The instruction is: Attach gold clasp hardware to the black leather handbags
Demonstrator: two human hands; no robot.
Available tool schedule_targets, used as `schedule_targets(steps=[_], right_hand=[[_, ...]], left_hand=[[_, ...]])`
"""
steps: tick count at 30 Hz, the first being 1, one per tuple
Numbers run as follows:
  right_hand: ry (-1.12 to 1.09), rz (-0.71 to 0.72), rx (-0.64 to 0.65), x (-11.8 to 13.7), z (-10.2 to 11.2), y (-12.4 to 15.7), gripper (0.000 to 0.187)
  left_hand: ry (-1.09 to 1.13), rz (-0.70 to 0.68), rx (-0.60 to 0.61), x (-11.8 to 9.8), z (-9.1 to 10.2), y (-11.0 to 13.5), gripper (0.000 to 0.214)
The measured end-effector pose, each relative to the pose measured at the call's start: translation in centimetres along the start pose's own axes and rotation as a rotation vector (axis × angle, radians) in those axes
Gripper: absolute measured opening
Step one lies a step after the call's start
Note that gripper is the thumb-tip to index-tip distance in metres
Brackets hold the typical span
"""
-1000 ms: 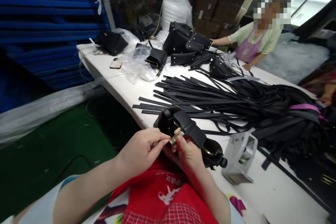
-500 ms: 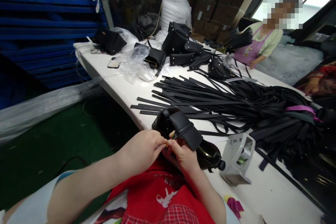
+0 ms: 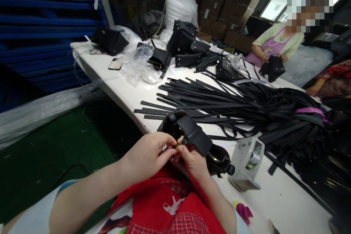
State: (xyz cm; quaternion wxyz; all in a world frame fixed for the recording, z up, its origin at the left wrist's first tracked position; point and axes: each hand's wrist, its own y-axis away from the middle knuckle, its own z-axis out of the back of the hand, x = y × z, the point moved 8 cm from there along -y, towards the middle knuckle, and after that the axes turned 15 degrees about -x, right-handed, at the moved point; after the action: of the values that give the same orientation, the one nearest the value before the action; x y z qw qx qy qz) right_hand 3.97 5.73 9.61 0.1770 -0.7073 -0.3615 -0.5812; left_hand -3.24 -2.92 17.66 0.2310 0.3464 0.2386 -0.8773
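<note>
A small black handbag (image 3: 193, 131) rests at the table's near edge, its flap on top and gold-coloured metal showing along its openings. My right hand (image 3: 194, 162) grips the near side of the bag, thumb on top, beside a small gold-coloured metal fitting (image 3: 180, 142). Coming in from the left, my left hand (image 3: 153, 151) has thumb and forefinger closed at that fitting; the fingertips partly cover it. Something whitish shows between the left hand's curled fingers, too small to name.
Long black straps (image 3: 208, 98) lie bundled across the table, tied with a purple band (image 3: 311, 110). A white tape dispenser (image 3: 242, 161) stands right of the bag. Further back are black bags (image 3: 182, 38), clear plastic (image 3: 137, 64) and a phone (image 3: 115, 64). A co-worker (image 3: 278, 42) holds a black bag across the table.
My left hand's fingers have opened out slightly from a tighter pinch, showing more of the gold-coloured fitting. The handbag stays put. The co-worker's bag has been lowered towards the table.
</note>
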Motion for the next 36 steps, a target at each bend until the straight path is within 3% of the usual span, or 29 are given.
schedule_targets(steps=[5, 11, 22, 31, 36], right_hand=[[-0.004, -0.018, -0.043, -0.4, 0.4, -0.1, 0.032], [-0.007, -0.011, -0.014, -0.4, 0.3, 0.0, 0.031], [-0.013, 0.010, -0.079, -0.5, 0.5, -0.1, 0.033], [-0.052, 0.018, -0.065, -0.2, 0.8, -0.1, 0.028], [-0.027, 0.069, 0.033, 0.7, 0.7, 0.3, 0.022]], left_hand=[[0.067, 0.008, 0.075, -0.1, -0.4, 0.0, 0.016], [0.075, -0.035, 0.054, -0.4, 0.0, -0.1, 0.015], [-0.308, -0.326, 0.008, -1.6, -1.6, 1.6, 0.023], [-0.021, -0.093, -0.055, -0.7, -0.6, 0.4, 0.015], [0.042, -0.012, -0.061, -0.4, -0.6, 0.1, 0.013]])
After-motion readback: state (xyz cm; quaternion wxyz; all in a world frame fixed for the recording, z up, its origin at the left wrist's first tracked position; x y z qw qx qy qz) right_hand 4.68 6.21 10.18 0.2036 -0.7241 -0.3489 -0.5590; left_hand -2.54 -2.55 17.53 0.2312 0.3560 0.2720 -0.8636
